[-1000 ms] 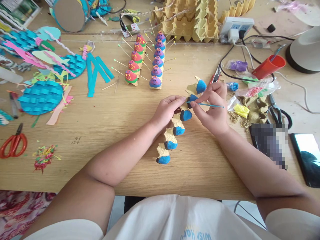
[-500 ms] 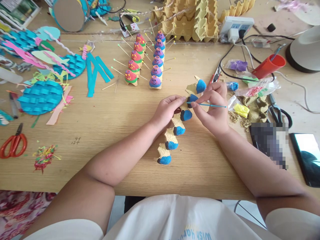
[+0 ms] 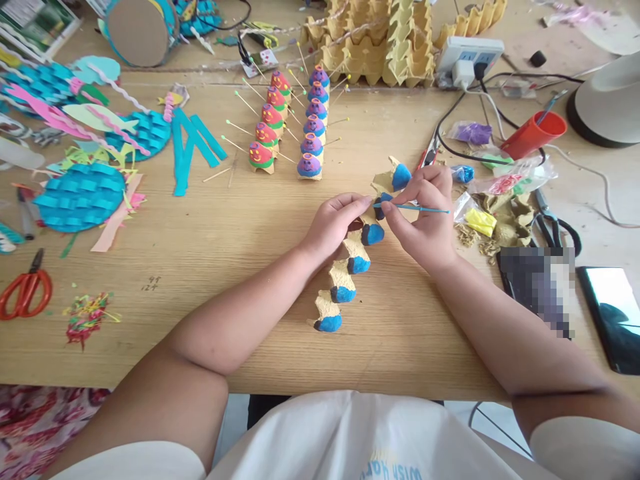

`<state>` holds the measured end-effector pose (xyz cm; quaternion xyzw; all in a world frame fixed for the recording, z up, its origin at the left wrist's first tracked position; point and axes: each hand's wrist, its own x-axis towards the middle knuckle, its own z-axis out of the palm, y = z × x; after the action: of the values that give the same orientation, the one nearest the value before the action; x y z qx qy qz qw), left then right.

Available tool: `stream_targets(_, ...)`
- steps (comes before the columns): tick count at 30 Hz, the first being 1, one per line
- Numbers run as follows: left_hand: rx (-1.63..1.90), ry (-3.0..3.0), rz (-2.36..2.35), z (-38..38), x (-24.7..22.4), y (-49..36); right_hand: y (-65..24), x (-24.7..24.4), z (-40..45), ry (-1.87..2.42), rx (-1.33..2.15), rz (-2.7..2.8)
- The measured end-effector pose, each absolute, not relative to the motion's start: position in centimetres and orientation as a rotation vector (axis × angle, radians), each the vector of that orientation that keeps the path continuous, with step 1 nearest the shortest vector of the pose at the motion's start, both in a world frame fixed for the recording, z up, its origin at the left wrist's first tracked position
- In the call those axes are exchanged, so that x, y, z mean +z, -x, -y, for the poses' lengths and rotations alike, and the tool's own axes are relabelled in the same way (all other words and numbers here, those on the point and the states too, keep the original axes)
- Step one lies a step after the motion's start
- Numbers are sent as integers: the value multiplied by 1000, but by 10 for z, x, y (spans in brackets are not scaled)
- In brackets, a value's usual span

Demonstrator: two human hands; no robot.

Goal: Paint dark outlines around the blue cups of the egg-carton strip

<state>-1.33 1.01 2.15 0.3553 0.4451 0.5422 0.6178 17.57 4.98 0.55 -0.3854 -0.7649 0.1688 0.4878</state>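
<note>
My left hand (image 3: pixel 333 223) pinches the egg-carton strip (image 3: pixel 356 249) near its far end, thumb on top. My right hand (image 3: pixel 425 227) pinches a thin blue stick (image 3: pixel 436 211), and its tip is on the dark patch of the second bump (image 3: pixel 379 211) from the far end. The strip is in front of me, over the middle of the table (image 3: pixel 240 340), slanting from near left to far right. I can't tell if it rests on the wood or is lifted a bit.

All six bumps have blue on them. The five nearer ones have a dark bit on the left side too. The far bump (image 3: pixel 401 178) shows only blue, so I think its dark bit is left to do. I see no faces or sticks with round tips on this strip. The red-and-green strip (image 3: pixel 267 135) and the purple strip (image 3: pixel 311 145), farther off to the left, have both, so they look all done.

Compared with half a second ago, hardly anything is different. My hands hold the same things in the same spots. The stick's back end looks a tiny bit closer to my fingers. I can't tell if the dark patch has changed.
</note>
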Motion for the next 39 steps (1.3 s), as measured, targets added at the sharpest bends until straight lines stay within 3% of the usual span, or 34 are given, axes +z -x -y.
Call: stream_targets(39, 1210, -779, -1068, -12, 16, 15, -173, 10, -49, 957, 457, 1800)
